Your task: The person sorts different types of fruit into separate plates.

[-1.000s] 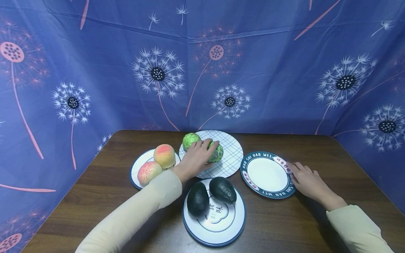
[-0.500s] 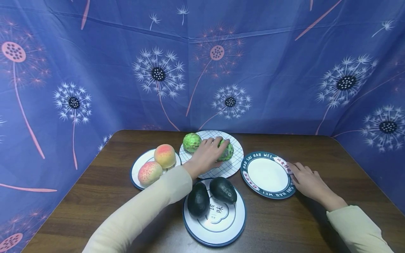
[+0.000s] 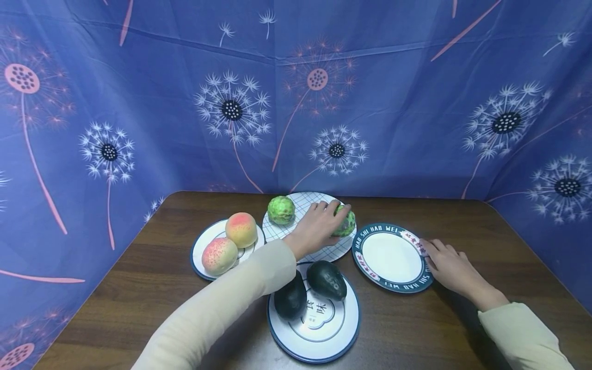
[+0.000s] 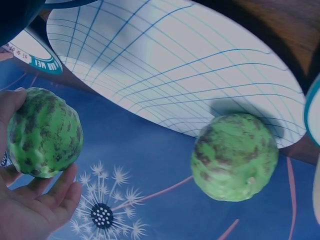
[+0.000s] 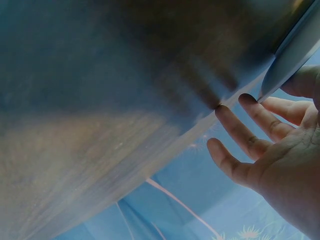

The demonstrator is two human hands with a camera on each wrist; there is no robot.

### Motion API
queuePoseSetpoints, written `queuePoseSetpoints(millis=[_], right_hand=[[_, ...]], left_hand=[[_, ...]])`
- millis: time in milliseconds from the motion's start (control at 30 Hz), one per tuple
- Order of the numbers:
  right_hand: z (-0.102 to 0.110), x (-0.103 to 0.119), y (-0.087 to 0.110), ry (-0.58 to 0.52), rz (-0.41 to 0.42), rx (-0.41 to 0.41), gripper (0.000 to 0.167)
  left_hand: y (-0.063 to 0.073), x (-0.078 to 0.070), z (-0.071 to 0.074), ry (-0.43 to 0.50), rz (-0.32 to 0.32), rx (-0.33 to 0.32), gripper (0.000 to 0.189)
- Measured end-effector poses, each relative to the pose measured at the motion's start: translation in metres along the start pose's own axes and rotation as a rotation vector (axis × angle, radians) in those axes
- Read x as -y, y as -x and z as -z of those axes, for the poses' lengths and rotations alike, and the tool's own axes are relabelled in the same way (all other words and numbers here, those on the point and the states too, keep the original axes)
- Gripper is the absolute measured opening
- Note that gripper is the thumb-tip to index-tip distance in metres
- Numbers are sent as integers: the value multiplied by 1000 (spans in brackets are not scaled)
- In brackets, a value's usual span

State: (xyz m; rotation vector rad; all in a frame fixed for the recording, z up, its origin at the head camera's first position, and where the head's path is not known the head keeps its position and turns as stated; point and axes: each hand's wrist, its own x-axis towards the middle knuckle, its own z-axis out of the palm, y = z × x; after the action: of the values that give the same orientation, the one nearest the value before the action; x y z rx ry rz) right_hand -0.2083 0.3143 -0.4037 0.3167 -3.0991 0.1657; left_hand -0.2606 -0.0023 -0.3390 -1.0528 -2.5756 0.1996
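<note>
My left hand (image 3: 316, 227) grips a green, knobbly custard apple (image 3: 346, 223) over the right side of a white plate with a blue grid (image 3: 305, 203). In the left wrist view, thumb and fingers curl round this custard apple (image 4: 45, 132). A second custard apple (image 3: 281, 209) sits at the left of the grid plate. My right hand (image 3: 455, 270) holds the right rim of a white plate with a dark green lettered border (image 3: 392, 257). From the right wrist view, that plate's edge (image 5: 290, 62) lies between thumb and index finger, while the other fingers are spread.
Two peaches (image 3: 219, 255) lie on a blue-rimmed plate (image 3: 200, 262) at the left. Nearest me, two dark avocados (image 3: 326, 280) rest on another blue-rimmed plate (image 3: 319, 347), partly under my left sleeve. A blue dandelion cloth (image 3: 393, 103) hangs behind the wooden table (image 3: 416, 329).
My left hand has carried the custard apple rightward across the grid plate, away from the other custard apple. My right hand and the green-bordered plate have stayed put.
</note>
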Motion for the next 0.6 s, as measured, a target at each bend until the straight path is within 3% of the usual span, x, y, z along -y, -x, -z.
queuePoseSetpoints(millis=[600], right_hand=[[0,0,-2,8,-14,14,54]], left_hand=[[-31,-27,4,-43,-46,40,74]])
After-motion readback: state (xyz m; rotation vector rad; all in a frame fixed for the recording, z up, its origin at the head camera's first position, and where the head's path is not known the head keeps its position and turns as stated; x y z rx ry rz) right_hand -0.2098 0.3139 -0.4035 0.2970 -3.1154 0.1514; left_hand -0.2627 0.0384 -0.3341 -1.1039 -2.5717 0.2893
